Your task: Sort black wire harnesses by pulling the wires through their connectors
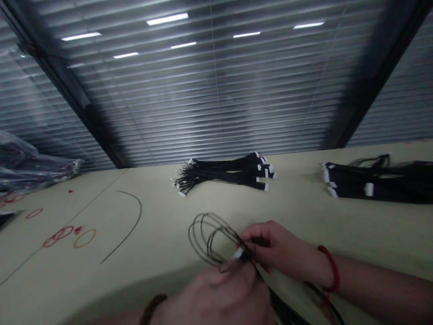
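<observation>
A wiring harness of thin black wires [209, 243] is bunched in front of me, its wires bent into several loops to the left. My left hand [219, 293] is closed around the bundle near a white connector [238, 253], slightly blurred. On the far side of the connector, my right hand [275, 246] pinches the wires with thumb and fingers at the base of the loops. From between the hands, the thicker black part of the harness [284, 309] runs down to the lower edge of the view. My fingers partly hide the connector.
Black harnesses with white connectors [226, 171] lie at the back of the table [162, 239]; another pile [389, 183] is at the right. One loose black wire [138, 214], red rubber bands [59, 235] and a yellow band [85, 238] lie left. Behind stands glass with blinds [216, 99].
</observation>
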### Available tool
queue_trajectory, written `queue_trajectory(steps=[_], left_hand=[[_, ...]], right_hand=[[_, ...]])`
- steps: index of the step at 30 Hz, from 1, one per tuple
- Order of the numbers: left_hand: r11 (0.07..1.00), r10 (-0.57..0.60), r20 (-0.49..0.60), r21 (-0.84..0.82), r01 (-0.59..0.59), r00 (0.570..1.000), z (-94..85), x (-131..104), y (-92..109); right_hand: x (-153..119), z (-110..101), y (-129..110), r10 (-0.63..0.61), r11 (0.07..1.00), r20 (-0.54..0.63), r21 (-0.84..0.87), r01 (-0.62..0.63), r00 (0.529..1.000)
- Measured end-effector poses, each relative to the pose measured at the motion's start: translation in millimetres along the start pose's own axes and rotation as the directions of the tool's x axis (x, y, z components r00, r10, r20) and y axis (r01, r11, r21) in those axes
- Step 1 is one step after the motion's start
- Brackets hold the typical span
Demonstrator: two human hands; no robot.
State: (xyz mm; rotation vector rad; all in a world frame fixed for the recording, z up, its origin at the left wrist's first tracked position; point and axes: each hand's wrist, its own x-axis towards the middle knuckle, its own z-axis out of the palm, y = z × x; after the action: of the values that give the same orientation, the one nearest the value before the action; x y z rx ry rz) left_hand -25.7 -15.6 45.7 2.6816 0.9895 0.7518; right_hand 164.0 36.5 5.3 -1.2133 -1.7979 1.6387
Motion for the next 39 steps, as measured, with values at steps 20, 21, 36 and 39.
queue_trajectory(steps=[20,21,36,39], left_hand=[[0.245,-0.179,0.744,-0.601,0.761,0.644,13.4,17.3,-33.4],[0.242,-0.157,0.760,-0.589,0.771,0.630,12.3,17.4,-33.8],[0.316,-0.472,0.498,-0.675,0.667,0.727,21.4,5.8,-26.0],[0.239,-0.502,0.472,-0.730,0.641,0.725,23.6,4.6,-26.3]], right_hand=[[-4.3,2.8,4.8,-0.098,0.983,-0.011,0.155,0.099,0.995],[-4.1,1.5,4.9,-0.102,0.980,-0.018,0.170,0.104,0.995],[14.8,-17.3,-17.4,-0.086,0.992,0.119,-0.079,0.096,0.989],[8.3,-12.1,-18.9,-0.108,0.987,0.080,-0.112,0.116,0.991]])
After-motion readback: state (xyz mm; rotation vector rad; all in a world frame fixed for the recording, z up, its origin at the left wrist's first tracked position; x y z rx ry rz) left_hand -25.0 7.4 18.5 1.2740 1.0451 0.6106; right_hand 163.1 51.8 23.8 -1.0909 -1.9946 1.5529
